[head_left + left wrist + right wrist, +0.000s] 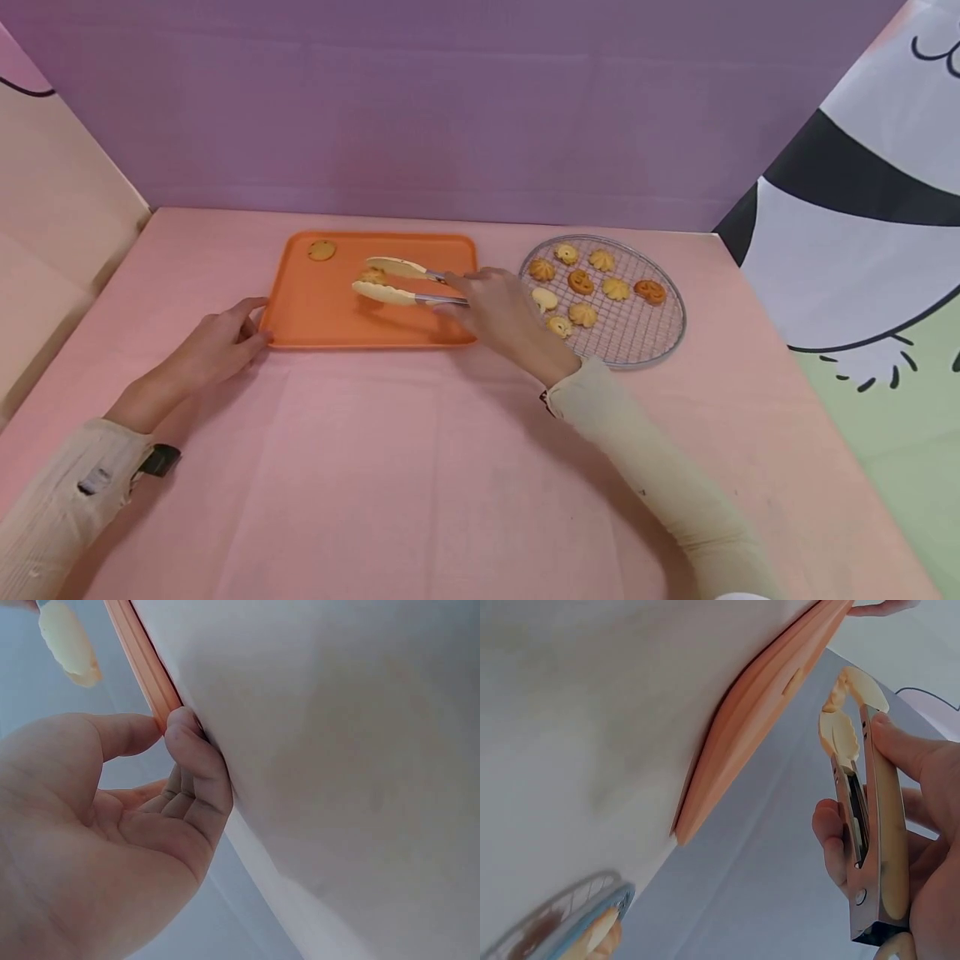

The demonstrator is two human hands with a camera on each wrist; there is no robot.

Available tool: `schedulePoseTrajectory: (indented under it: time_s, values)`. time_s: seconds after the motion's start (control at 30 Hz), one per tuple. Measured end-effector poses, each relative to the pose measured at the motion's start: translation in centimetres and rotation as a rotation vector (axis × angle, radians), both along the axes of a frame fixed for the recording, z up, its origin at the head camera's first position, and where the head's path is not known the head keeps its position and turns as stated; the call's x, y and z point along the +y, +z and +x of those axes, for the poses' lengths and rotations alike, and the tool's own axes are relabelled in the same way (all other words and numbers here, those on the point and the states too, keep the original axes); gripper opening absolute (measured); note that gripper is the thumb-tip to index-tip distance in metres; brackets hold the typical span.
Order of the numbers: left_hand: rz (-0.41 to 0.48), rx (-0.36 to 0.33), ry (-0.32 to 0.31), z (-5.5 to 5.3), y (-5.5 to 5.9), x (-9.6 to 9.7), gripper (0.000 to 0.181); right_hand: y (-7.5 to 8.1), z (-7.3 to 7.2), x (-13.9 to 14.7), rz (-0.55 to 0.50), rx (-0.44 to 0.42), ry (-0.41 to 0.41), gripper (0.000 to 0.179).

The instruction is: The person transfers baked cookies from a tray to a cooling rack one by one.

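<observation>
My right hand (504, 312) grips metal tongs (889, 847) with cream-coloured tips, over the orange tray (330, 321). Between the tips sits a ridged golden cookie (372, 276), which the right wrist view shows raised above the tray. My left hand (217, 346) is at the tray's near left corner; in the left wrist view its thumb and fingers pinch the tray's rim (142, 664). One round flat cookie (322, 250) lies in the tray's far left corner.
Right of the tray stands a round wire rack (645, 337). Several cookies are on it, among them a pretzel-shaped cookie (649, 292) and a star-shaped cookie (582, 314). My right hand and wrist border its left side. A purple wall (450, 125) rises behind the pink table (360, 483).
</observation>
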State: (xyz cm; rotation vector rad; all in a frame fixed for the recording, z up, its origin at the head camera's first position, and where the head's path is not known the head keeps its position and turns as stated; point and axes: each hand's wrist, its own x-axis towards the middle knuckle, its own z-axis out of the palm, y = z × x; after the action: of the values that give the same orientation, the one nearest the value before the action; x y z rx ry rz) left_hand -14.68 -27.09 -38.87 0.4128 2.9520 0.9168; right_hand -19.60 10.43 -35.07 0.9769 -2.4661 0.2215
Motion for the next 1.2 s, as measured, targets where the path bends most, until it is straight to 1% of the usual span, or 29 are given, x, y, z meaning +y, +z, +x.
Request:
schedulePoseTrajectory:
  time_s: [0.07,0.23,0.37,0.53,0.6,0.83,1.0,1.2]
  values:
    - [0.000,-0.003,0.001,0.0,0.0,0.0,0.054,0.1,0.3,0.6,-0.022,-0.004,0.002,0.043]
    - [0.001,-0.032,0.007,0.0,0.0,-0.1,0.054,0.5,1.3,1.5,-0.050,0.024,0.015,0.041]
    - [-0.002,-0.037,0.008,0.0,0.1,-0.1,0.054,0.7,2.2,2.2,-0.030,0.034,0.019,0.042]
    - [-0.004,-0.028,0.004,0.0,0.0,0.0,0.054,0.7,3.3,3.5,0.028,0.038,-0.021,0.042]
    - [-0.001,-0.031,0.006,0.0,0.0,0.0,0.054,0.7,3.8,4.1,0.033,0.049,-0.028,0.043]
    - [0.008,-0.048,0.011,0.1,-0.1,-0.1,0.054,0.7,5.1,7.0,-0.035,0.122,-0.020,0.045]
    - [0.012,-0.059,0.013,0.0,-0.1,-0.1,0.055,0.7,5.8,9.1,-0.068,0.129,-0.025,0.045]
    - [0.011,-0.058,0.006,0.1,0.0,0.0,0.055,0.6,6.8,11.1,-0.065,0.144,-0.053,0.051]
